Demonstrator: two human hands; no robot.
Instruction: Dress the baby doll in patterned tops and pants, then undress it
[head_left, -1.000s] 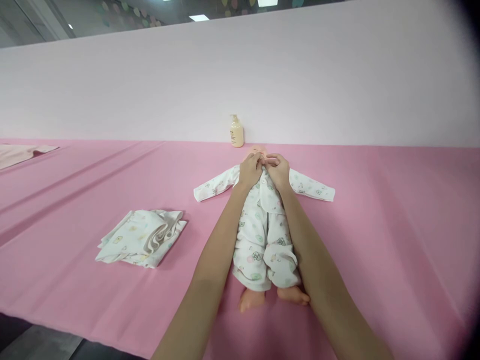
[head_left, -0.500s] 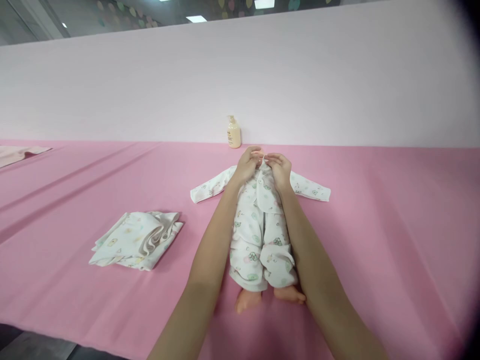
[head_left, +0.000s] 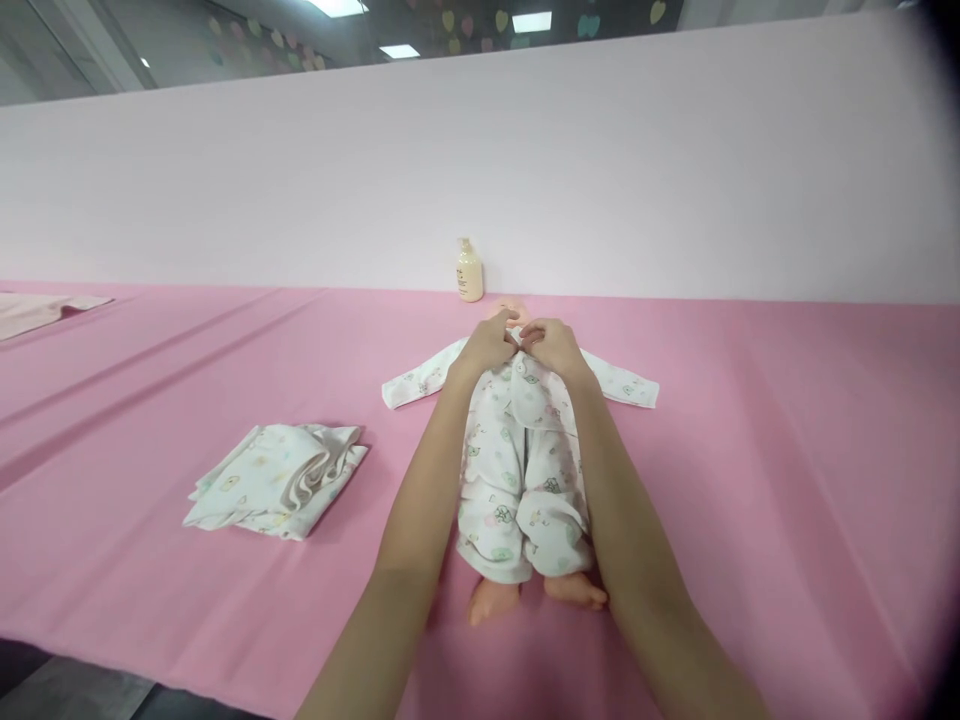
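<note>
A baby doll [head_left: 493,600] lies on its back, feet towards me, in white printed trousers [head_left: 491,510] and a matching baby shirt [head_left: 536,398]. The shirt's sleeves stretch out to both sides, and a button shows on its front. At the upper chest, just below the doll's head, my left hand [head_left: 491,342] pinches the shirt front with bent fingers. My right hand [head_left: 551,345] meets it from the other side, fingers curled onto the same fabric. My hands mostly hide the collar, and the doll's head shows only in part behind them.
A folded printed cloth [head_left: 274,480] lies to the left on the pink sheet [head_left: 712,480]. Behind the doll's head, a cream pump bottle [head_left: 470,275] stands against the white wall [head_left: 300,180]. A pale pink cloth [head_left: 37,312] lies at the far left.
Both hands have come down slightly from the neckline to the upper chest, so more of the doll's head shows. The raised edge of the shirt front now lies lower.
</note>
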